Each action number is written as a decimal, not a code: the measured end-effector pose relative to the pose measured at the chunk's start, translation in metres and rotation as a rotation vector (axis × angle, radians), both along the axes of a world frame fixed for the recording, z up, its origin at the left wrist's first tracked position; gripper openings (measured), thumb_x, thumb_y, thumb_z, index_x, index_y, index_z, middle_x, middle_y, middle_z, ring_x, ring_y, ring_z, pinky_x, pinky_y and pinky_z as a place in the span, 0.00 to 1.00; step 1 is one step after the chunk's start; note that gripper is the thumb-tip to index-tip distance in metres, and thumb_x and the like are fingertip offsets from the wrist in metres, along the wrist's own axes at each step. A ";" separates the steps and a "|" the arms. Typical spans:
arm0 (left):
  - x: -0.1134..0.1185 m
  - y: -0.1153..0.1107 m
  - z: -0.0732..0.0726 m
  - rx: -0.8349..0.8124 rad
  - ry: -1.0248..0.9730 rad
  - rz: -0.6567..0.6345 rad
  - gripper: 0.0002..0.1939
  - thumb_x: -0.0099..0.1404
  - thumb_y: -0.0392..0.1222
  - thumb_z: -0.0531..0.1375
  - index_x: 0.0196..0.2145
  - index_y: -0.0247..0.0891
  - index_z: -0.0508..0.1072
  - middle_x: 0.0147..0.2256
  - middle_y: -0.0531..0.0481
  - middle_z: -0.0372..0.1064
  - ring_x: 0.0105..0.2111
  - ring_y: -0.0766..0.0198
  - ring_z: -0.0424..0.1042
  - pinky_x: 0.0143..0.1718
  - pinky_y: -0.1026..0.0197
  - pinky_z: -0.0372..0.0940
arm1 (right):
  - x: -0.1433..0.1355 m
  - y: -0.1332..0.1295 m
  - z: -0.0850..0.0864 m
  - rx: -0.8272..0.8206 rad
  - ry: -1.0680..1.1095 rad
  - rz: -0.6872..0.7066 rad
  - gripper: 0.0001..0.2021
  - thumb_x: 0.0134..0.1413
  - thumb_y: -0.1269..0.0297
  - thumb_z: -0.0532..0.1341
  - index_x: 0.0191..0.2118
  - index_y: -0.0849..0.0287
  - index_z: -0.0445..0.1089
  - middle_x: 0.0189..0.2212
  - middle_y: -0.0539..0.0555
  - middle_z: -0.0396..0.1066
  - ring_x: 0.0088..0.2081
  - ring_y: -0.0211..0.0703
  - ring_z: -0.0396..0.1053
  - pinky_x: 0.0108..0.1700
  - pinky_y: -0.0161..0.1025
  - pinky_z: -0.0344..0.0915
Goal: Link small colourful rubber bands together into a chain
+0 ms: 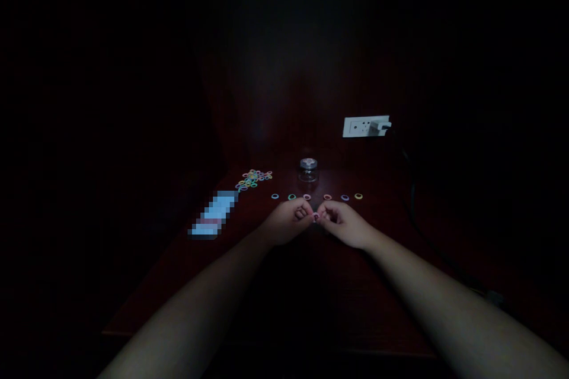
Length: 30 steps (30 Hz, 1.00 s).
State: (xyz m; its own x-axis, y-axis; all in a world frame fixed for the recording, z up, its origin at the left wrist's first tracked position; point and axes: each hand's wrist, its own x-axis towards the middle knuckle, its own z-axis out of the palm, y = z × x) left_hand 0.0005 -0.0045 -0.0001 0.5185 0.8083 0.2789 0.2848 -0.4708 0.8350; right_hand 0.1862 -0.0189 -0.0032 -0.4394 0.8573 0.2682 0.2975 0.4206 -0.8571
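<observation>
Between the fingertips of both hands is a small pale pink hair tie [316,217], held just above the table. My left hand [288,220] pinches one side of it, its other fingers curled in. On the opposite side, my right hand [344,222] grips it between thumb and forefinger. Just beyond the hands, several hair ties lie spaced out in a row, among them a blue one [275,196], a green one [291,197], a purple one [345,197] and a yellow one [358,196].
A loose pile of pastel hair ties [254,178] lies at the back left of the dark red table [338,296]. Nearer is a pixelated blue rectangle [214,213]. A clear lidded jar [308,170] stands behind the row. A wall socket [365,126] holds a plug, and a dark cable [412,189] runs down right.
</observation>
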 end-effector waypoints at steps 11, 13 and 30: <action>0.001 -0.002 0.004 -0.113 -0.095 -0.029 0.09 0.59 0.42 0.60 0.32 0.34 0.65 0.27 0.52 0.66 0.25 0.71 0.63 0.26 0.68 0.58 | 0.000 -0.003 0.004 0.060 0.068 -0.011 0.11 0.47 0.65 0.64 0.34 0.59 0.61 0.25 0.46 0.62 0.22 0.31 0.56 0.23 0.30 0.53; 0.002 -0.002 0.004 -0.118 -0.106 -0.016 0.10 0.58 0.43 0.60 0.32 0.34 0.65 0.27 0.52 0.67 0.25 0.71 0.63 0.26 0.68 0.57 | 0.001 -0.003 0.003 0.052 0.082 -0.003 0.12 0.47 0.65 0.64 0.35 0.58 0.60 0.23 0.45 0.61 0.21 0.31 0.56 0.22 0.29 0.53; 0.001 -0.002 0.002 -0.170 -0.140 -0.087 0.08 0.59 0.41 0.60 0.32 0.33 0.66 0.30 0.48 0.71 0.29 0.69 0.70 0.31 0.66 0.62 | 0.001 0.001 0.001 0.072 0.055 -0.035 0.10 0.51 0.59 0.61 0.29 0.59 0.62 0.17 0.43 0.55 0.19 0.32 0.50 0.22 0.32 0.47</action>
State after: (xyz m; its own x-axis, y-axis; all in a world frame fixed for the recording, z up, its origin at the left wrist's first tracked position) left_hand 0.0014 -0.0065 0.0024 0.5542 0.8037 0.2165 0.1249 -0.3375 0.9330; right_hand 0.1873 -0.0182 -0.0024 -0.3922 0.8496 0.3528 0.2669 0.4721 -0.8402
